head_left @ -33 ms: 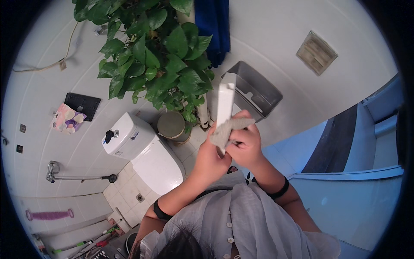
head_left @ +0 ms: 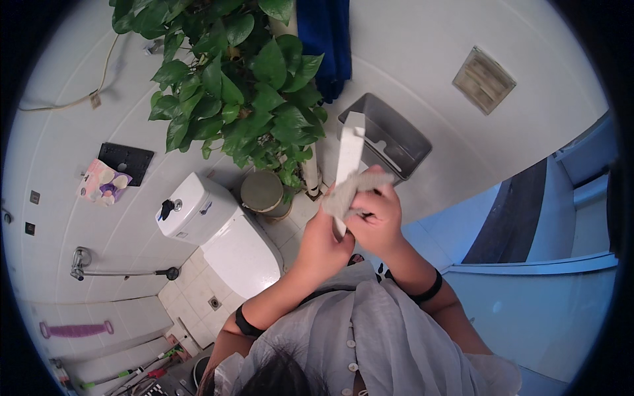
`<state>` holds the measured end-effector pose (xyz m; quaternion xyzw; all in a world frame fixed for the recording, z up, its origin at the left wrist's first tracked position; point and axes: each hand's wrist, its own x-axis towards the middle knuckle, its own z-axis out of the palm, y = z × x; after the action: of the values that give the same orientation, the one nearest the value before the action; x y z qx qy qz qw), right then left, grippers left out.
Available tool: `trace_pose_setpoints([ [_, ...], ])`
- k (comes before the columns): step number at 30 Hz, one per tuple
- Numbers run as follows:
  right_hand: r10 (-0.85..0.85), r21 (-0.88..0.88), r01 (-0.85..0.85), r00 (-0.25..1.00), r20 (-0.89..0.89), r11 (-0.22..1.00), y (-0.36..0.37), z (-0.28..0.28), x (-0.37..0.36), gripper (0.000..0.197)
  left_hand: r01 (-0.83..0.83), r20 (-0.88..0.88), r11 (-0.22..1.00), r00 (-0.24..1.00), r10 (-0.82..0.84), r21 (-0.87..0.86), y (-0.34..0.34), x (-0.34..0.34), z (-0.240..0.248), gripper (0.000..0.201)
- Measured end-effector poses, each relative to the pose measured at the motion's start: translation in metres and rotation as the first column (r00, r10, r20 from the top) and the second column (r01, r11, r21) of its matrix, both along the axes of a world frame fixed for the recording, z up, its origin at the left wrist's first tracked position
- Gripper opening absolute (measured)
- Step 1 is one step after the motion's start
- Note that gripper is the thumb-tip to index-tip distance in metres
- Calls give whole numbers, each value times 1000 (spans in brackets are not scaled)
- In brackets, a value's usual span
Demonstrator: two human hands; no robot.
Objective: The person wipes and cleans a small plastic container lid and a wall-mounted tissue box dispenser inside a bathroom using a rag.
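A white strip of paper tissue (head_left: 350,148) hangs out of a grey wall dispenser (head_left: 389,135) and ends in a crumpled wad (head_left: 353,187) between both hands. My right hand (head_left: 378,221) is closed over the wad from the right. My left hand (head_left: 322,245) presses against it from below left and holds the strip's lower end. Each wrist wears a dark band. Both hands are raised in front of my chest, just below the dispenser.
A white toilet (head_left: 224,237) with its tank stands at the left on the tiled floor. A big leafy plant (head_left: 238,86) in a round pot (head_left: 263,193) is behind it. A blue cloth (head_left: 323,39) hangs above. A blue partition (head_left: 568,310) closes the right side.
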<state>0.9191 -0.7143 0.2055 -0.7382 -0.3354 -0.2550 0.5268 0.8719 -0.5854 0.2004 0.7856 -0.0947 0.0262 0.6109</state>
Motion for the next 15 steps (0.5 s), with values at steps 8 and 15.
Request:
trace_pose_setpoints([
  [8,-399,168,392,917,10,905,9,35,18,29,30,2,986,1000,-30,-166,0,5,-7,73],
  [15,-649,196,649,757,-71,735,-16,49,51,21,118,-96,992,988,-122,-41,0,-6,3,77],
])
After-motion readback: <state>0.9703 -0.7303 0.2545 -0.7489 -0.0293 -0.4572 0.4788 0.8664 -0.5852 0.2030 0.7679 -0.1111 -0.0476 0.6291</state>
